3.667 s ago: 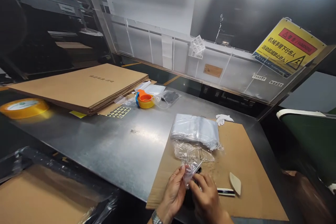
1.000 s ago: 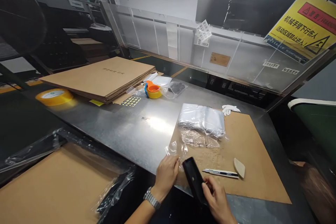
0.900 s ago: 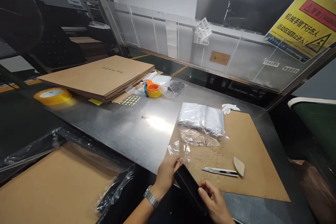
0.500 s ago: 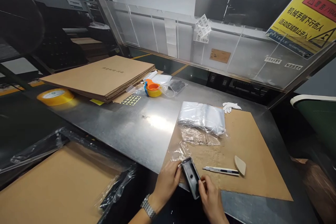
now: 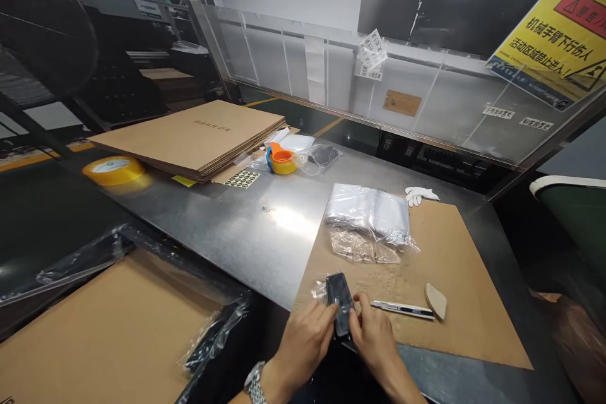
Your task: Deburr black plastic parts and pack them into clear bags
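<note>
Near the front edge of the table I hold a small black rectangular case (image 5: 339, 293), its far end tilted up and away from me. My left hand (image 5: 305, 338) grips its left side, fingers curled over the near part. On the right side, my right hand (image 5: 374, 334) closes its fingers on the case's edge. Crumpled clear film (image 5: 319, 288) shows just left of the case; whether it wraps the case I cannot tell. Right of my right hand, a utility knife (image 5: 402, 310) lies on a cardboard sheet (image 5: 468, 290), beside a beige rounded piece (image 5: 436, 301).
A stack of clear plastic bags (image 5: 367, 211) lies behind my hands, with a white glove (image 5: 420, 195) beyond. Flattened cardboard (image 5: 203, 139), an orange tape dispenser (image 5: 281, 159) and a yellow tape roll (image 5: 113, 172) sit left. A film-lined box (image 5: 118, 322) stands lower left.
The case has turned from showing its open hollow to showing a flatter, darker face. Both hands have moved closer together over it, and the left fingers now reach onto it.
</note>
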`<state>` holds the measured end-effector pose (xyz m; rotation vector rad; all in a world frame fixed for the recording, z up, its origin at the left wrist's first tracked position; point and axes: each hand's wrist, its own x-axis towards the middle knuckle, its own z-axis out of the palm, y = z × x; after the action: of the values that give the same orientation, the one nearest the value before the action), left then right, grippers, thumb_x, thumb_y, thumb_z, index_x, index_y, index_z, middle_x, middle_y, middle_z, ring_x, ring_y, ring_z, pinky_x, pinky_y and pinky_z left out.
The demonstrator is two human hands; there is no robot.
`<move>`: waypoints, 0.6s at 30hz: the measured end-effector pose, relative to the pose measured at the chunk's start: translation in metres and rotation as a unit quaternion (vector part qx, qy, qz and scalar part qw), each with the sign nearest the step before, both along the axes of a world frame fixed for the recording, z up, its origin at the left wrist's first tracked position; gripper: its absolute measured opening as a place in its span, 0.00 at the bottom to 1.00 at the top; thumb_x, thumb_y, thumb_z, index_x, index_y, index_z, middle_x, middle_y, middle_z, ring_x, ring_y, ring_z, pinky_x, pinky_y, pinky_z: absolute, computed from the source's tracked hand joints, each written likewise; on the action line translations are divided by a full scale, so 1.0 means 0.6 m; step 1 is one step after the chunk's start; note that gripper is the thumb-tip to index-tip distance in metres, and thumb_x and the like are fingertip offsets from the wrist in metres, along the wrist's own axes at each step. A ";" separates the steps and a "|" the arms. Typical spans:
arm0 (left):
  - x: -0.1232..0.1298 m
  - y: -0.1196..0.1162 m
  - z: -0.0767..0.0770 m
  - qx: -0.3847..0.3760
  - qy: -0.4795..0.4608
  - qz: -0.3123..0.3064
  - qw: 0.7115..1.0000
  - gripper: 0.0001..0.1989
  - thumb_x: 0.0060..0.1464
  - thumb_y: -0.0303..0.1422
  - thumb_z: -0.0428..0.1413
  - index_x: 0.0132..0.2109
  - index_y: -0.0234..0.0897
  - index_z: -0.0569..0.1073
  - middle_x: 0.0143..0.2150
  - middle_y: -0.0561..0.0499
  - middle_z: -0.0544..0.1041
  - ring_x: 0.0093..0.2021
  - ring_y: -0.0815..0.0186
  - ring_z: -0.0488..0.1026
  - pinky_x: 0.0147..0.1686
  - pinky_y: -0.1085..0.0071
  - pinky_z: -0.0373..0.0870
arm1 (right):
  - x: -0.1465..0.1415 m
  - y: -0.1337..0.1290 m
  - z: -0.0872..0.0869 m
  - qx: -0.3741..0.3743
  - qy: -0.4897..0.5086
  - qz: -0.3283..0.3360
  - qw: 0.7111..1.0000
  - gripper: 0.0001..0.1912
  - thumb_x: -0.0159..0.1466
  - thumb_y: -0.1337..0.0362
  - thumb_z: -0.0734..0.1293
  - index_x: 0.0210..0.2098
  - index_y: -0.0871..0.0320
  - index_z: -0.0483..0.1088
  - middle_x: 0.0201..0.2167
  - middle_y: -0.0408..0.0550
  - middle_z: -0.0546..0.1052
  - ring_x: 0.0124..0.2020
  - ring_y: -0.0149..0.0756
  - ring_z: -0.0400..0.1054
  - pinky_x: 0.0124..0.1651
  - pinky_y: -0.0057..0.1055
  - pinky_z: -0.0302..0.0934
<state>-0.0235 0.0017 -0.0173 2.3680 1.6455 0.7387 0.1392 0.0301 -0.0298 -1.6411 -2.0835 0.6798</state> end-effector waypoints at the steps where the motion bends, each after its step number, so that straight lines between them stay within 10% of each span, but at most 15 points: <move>1: -0.002 0.002 0.009 -0.009 0.000 0.001 1.000 0.12 0.55 0.23 0.45 0.39 0.37 0.72 0.29 0.48 0.74 0.31 0.60 0.71 0.29 0.67 0.66 | -0.006 0.006 0.014 0.001 -0.007 0.013 1.000 0.09 0.59 0.67 0.57 0.36 0.57 0.68 0.16 0.43 0.70 0.19 0.37 0.66 0.23 0.27 0.47; 6: -0.022 0.025 0.055 -0.055 -0.015 0.034 0.998 0.12 0.55 0.24 0.46 0.35 0.39 0.73 0.28 0.49 0.75 0.29 0.61 0.72 0.28 0.69 0.65 | -0.023 0.053 0.087 -0.027 0.020 0.106 0.994 0.12 0.55 0.69 0.60 0.16 0.57 0.63 0.12 0.40 0.64 0.17 0.28 0.59 0.22 0.26 0.41; 13: -0.077 0.044 0.128 -0.094 -0.138 0.035 0.985 0.11 0.53 0.28 0.49 0.38 0.41 0.76 0.29 0.51 0.76 0.30 0.64 0.71 0.30 0.71 0.64 | -0.030 0.094 0.160 -0.091 0.164 0.190 0.964 0.05 0.52 0.72 0.61 0.22 0.58 0.65 0.17 0.37 0.64 0.21 0.25 0.55 0.24 0.23 0.47; 15: -0.096 0.041 0.137 -0.156 -0.347 0.048 0.924 0.10 0.51 0.32 0.53 0.40 0.39 0.76 0.27 0.52 0.74 0.28 0.66 0.69 0.30 0.72 0.64 | -0.041 0.088 0.173 -0.132 0.222 0.198 0.946 0.04 0.54 0.70 0.60 0.24 0.58 0.65 0.18 0.37 0.64 0.20 0.25 0.55 0.23 0.22 0.50; 18: -0.106 0.026 0.112 -0.208 -0.665 0.162 0.699 0.09 0.45 0.37 0.58 0.33 0.35 0.75 0.20 0.56 0.67 0.23 0.71 0.64 0.25 0.75 0.61 | -0.065 0.075 0.180 -0.189 0.310 0.178 0.915 0.05 0.56 0.65 0.59 0.30 0.59 0.65 0.20 0.39 0.66 0.19 0.25 0.56 0.21 0.22 0.52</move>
<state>-0.0869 0.0170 0.0498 0.6696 1.2084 1.4187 0.1000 0.0750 0.0779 -0.9926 -1.8376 1.5735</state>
